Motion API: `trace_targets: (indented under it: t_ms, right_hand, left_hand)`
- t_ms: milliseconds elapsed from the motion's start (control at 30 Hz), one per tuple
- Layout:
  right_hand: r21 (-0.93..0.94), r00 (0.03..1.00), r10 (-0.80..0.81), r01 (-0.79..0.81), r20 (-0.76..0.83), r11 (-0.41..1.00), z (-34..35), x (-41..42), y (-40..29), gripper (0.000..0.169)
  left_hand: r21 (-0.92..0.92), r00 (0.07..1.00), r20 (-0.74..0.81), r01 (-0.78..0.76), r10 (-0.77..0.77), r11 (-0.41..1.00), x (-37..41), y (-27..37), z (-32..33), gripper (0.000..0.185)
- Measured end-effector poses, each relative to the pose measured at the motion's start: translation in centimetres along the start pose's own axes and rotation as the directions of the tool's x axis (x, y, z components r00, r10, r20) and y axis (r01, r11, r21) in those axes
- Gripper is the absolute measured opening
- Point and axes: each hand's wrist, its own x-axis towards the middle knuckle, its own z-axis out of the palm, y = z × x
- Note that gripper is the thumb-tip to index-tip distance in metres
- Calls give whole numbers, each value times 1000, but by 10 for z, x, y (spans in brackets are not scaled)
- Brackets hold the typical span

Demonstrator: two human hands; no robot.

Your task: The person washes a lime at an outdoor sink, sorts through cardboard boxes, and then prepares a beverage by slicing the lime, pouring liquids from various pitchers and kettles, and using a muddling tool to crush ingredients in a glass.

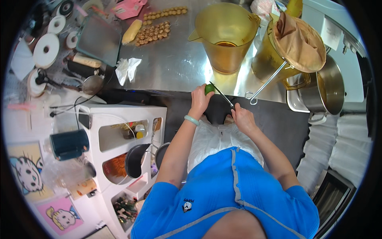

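Note:
My left hand grips a small green fruit, which looks like a lime, at the front edge of the steel worktop. My right hand is closed around the dark handle of a knife. The thin blade points up and to the left, its tip beside the fruit; whether it touches the skin I cannot tell. A light green bangle circles my left wrist. Beyond my hands, a translucent amber jug stands on the worktop with some brown liquid inside.
A cloth strainer with a metal handle rests on a second amber jug. To its right is a steel pot. A crumpled tissue, a green-grey tray and strings of brown beads or nuts lie leftward. A white shelf unit stands lower left.

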Motion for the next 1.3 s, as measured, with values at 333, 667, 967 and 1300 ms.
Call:
trace_targets:
  t_ms: [333,667,967,1300]
  right_hand:
    - [-64,995,103,-104,-13,993,19,27,-13,19]
    - [-77,979,119,-108,164,991,17,44,-7,16]
    - [-25,993,-35,39,116,999,32,88,-3,15]
    - [55,979,90,-102,182,993,41,53,8,18]
  left_hand:
    - [-133,994,75,-74,85,988,39,-22,13,38]
    - [-118,985,129,-98,113,988,44,-21,12,30]
    - [-104,983,162,-70,87,992,48,-18,12,27]
    - [-79,976,186,-102,115,992,46,-20,11,26]
